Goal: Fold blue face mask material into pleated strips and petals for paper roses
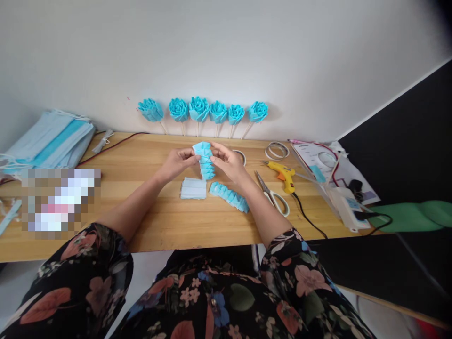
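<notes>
Above the wooden table [169, 221], my left hand [178, 161] and my right hand [228, 162] pinch a strip of folded blue petals [205, 160] between them; it hangs down from the fingers. Below the hands lie a small stack of pale blue rectangles [193, 188] and a second chain of folded blue pieces [229, 196], both flat on the wood. Several finished blue fabric roses on sticks [198, 109] lean against the white wall behind.
Scissors [272, 194] and a yellow glue gun [282, 173] with a black cord lie to the right, with tape rolls [277, 150] and papers [318, 160] beyond. A pile of blue face masks [49, 141] sits at the far left.
</notes>
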Demonstrator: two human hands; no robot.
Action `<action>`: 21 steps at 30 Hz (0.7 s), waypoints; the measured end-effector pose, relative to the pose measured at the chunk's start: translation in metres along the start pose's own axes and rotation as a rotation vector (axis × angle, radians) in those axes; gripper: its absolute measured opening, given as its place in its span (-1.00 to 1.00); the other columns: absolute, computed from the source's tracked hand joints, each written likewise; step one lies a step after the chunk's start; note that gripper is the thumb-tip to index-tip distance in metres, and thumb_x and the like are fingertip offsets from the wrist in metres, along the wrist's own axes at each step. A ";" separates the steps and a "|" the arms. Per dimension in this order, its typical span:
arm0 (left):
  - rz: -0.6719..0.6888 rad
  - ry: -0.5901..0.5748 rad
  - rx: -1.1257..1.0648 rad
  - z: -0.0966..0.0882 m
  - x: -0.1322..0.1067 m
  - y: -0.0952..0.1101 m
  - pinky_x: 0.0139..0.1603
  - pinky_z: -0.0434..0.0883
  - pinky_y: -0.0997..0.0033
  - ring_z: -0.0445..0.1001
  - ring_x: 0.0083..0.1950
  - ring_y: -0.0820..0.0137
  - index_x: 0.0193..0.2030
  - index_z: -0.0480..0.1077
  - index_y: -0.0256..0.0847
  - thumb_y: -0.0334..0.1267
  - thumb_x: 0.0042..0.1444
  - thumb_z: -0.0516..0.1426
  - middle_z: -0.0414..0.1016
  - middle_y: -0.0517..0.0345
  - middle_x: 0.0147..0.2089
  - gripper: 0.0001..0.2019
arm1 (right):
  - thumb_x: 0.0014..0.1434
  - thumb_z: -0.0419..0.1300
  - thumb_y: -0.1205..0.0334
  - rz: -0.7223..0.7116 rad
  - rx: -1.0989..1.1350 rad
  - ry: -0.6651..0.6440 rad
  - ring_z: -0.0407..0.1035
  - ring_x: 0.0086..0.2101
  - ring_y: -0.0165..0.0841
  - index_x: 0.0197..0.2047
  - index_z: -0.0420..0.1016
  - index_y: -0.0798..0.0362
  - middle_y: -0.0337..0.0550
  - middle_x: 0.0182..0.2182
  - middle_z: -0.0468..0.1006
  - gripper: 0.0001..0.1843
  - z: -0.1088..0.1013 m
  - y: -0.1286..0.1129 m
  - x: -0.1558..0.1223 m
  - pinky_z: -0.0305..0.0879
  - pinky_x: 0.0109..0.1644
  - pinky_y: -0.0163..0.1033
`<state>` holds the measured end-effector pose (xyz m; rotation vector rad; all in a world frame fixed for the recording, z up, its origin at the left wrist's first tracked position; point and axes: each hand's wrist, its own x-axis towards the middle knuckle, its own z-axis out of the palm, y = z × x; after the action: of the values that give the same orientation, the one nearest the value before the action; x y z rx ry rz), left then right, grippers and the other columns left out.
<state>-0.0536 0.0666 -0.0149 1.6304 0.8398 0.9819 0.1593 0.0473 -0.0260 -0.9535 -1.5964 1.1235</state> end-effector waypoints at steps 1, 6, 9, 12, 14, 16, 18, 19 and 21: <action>0.008 0.004 0.021 -0.001 0.000 -0.001 -0.18 0.43 0.31 0.45 -0.32 0.36 -0.45 0.45 -0.23 0.02 0.06 0.27 0.50 0.14 -0.42 -0.67 | 0.17 0.25 0.01 0.002 0.006 -0.002 0.50 0.06 -0.22 0.28 0.38 -0.03 -0.11 0.07 0.61 -0.37 0.000 0.000 0.000 0.43 0.18 -0.08; 0.054 0.000 0.141 -0.003 0.002 -0.003 -0.25 0.41 0.32 0.44 -0.31 0.33 -0.44 0.47 -0.20 0.03 0.08 0.25 0.48 0.16 -0.44 -0.68 | 0.17 0.24 0.01 0.011 -0.034 -0.008 0.50 0.05 -0.23 0.25 0.41 -0.03 -0.15 0.04 0.62 -0.41 0.000 -0.001 0.000 0.44 0.16 -0.11; 0.071 -0.007 0.203 -0.004 0.002 -0.001 -0.29 0.36 0.35 0.39 -0.35 0.36 -0.46 0.45 -0.20 0.02 0.10 0.23 0.44 0.18 -0.46 -0.69 | 0.18 0.22 0.04 0.012 -0.066 -0.018 0.52 0.00 -0.26 0.26 0.40 -0.02 -0.15 0.00 0.63 -0.41 0.000 -0.002 0.000 0.46 0.10 -0.15; 0.076 -0.020 0.241 -0.003 0.001 0.003 -0.33 0.27 0.37 0.32 -0.39 0.40 -0.48 0.42 -0.21 0.00 0.11 0.21 0.37 0.20 -0.48 -0.68 | 0.17 0.22 0.08 -0.009 -0.087 -0.022 0.52 -0.03 -0.28 0.26 0.40 0.01 -0.14 -0.02 0.63 -0.41 -0.001 -0.002 0.000 0.46 0.07 -0.18; 0.077 -0.027 0.250 -0.002 0.000 0.006 -0.34 0.23 0.38 0.28 -0.41 0.41 -0.49 0.40 -0.21 0.00 0.11 0.20 0.34 0.21 -0.49 -0.68 | 0.16 0.23 0.10 -0.017 -0.107 -0.022 0.53 -0.07 -0.29 0.26 0.41 0.01 -0.15 -0.08 0.65 -0.41 -0.001 0.000 0.001 0.46 0.05 -0.18; 0.078 -0.033 0.252 -0.001 0.000 0.008 -0.34 0.22 0.38 0.27 -0.40 0.41 -0.49 0.39 -0.21 -0.01 0.11 0.20 0.32 0.21 -0.49 -0.68 | 0.14 0.23 0.12 -0.012 -0.120 -0.015 0.54 -0.09 -0.29 0.24 0.42 0.01 -0.16 -0.12 0.65 -0.42 0.000 0.001 0.001 0.46 0.03 -0.19; 0.074 -0.034 0.256 0.000 0.000 0.007 -0.33 0.23 0.38 0.27 -0.40 0.41 -0.50 0.38 -0.21 -0.02 0.10 0.20 0.32 0.21 -0.49 -0.68 | 0.12 0.23 0.12 -0.009 -0.117 -0.012 0.54 -0.07 -0.28 0.21 0.44 0.00 -0.17 -0.10 0.65 -0.43 0.001 0.003 0.001 0.46 0.04 -0.19; 0.070 -0.027 0.256 0.000 0.000 0.005 -0.32 0.24 0.37 0.28 -0.39 0.41 -0.50 0.38 -0.21 -0.03 0.09 0.21 0.32 0.21 -0.49 -0.69 | 0.12 0.24 0.11 -0.006 -0.112 -0.012 0.54 -0.06 -0.28 0.20 0.45 0.01 -0.16 -0.09 0.65 -0.44 0.002 0.004 0.001 0.46 0.05 -0.18; 0.057 0.002 0.232 0.000 0.001 0.002 -0.31 0.26 0.37 0.29 -0.39 0.41 -0.51 0.37 -0.21 -0.05 0.08 0.22 0.34 0.21 -0.49 -0.70 | 0.12 0.25 0.06 0.009 -0.097 0.011 0.54 -0.07 -0.26 0.16 0.47 0.02 -0.16 -0.11 0.66 -0.46 0.003 0.005 0.001 0.46 0.07 -0.16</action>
<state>-0.0533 0.0665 -0.0126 1.8594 0.9408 0.9534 0.1568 0.0492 -0.0312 -1.0298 -1.6512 1.0532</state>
